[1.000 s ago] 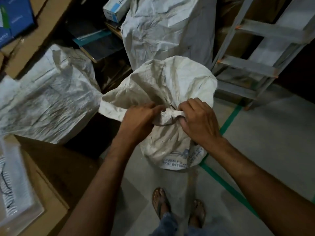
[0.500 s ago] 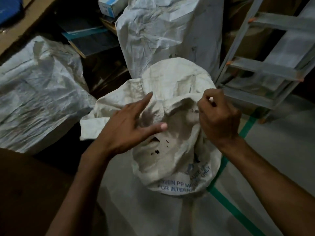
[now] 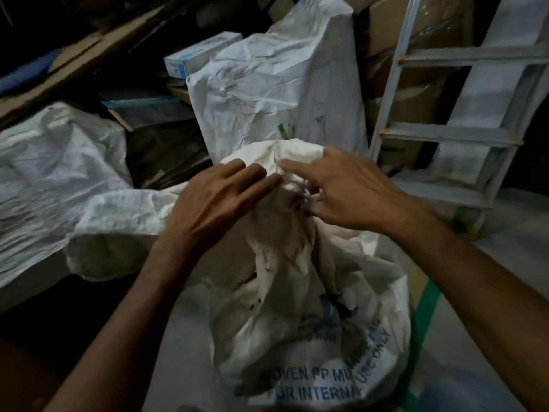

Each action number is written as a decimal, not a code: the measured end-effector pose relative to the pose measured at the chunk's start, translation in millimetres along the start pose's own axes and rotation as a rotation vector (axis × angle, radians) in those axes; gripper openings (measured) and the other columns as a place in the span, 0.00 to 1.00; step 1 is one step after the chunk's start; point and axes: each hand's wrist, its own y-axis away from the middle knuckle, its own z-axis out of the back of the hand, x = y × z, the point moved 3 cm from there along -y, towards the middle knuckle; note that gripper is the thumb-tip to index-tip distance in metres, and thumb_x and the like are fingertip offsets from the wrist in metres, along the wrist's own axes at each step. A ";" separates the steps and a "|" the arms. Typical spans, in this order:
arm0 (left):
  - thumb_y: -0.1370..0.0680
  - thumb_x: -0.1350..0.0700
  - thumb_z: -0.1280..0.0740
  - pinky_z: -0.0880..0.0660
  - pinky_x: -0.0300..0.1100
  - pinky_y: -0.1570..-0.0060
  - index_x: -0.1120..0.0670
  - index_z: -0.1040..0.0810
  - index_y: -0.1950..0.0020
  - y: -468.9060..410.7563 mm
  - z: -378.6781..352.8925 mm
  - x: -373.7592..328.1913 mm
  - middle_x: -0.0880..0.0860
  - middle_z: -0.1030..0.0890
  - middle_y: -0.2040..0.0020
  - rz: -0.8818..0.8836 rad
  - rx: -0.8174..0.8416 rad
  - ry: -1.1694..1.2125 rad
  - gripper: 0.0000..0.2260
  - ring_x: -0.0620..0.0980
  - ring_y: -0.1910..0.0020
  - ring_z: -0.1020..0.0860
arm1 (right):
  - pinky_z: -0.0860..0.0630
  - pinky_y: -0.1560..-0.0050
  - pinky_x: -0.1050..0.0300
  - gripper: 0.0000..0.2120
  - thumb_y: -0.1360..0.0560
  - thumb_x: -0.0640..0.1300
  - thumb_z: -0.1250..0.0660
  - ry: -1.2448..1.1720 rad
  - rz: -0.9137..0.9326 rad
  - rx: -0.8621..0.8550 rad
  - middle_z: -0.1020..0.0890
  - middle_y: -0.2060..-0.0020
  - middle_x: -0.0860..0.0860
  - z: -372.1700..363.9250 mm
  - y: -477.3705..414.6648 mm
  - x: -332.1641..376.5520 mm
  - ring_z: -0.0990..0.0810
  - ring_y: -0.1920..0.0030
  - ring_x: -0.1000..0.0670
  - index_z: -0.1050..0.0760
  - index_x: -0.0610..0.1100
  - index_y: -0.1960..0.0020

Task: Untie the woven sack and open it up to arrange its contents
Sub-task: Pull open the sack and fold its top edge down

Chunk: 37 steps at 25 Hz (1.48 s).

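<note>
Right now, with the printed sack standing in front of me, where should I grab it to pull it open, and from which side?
Likely the pale flap at the top of the woven sack. Come from above, left hand and right hand each pinching its edge, and pull apart: the flap lies loose, while the neck below is crumpled inward.

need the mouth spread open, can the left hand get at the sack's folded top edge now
Probably yes: the left hand lies open on the woven sack, fingertips next to its folded top edge, nothing between; the right hand is beside, not across.
</note>
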 end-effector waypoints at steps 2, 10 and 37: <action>0.22 0.62 0.32 0.30 0.52 0.62 0.57 0.20 0.38 -0.6 8.6 -2.5 0.57 0.18 0.48 0.115 -0.089 -0.036 0.13 0.59 0.56 0.25 | 0.33 0.56 0.52 0.23 0.25 0.56 0.28 0.070 0.064 -0.092 0.22 0.51 0.53 4.2 -1.1 5.5 0.28 0.45 0.47 0.25 0.58 0.30; 0.30 0.24 0.36 0.34 0.49 0.49 0.41 0.24 0.31 -17.1 17.7 -29.6 0.44 0.20 0.49 0.382 0.348 0.225 0.33 0.51 0.45 0.27 | 0.27 0.71 0.48 0.07 0.28 0.34 0.29 0.146 0.083 -0.589 0.20 0.57 0.44 13.6 52.1 21.2 0.23 0.63 0.43 0.26 0.41 0.58; 0.25 0.60 0.25 0.31 0.49 0.61 0.55 0.19 0.46 35.0 0.1 -83.8 0.56 0.19 0.50 0.287 0.034 -0.038 0.08 0.57 0.57 0.22 | 0.38 0.33 0.48 0.17 0.30 0.48 0.28 0.050 0.081 -0.166 0.25 0.31 0.49 -3.3 103.9 27.5 0.31 0.28 0.45 0.24 0.48 0.42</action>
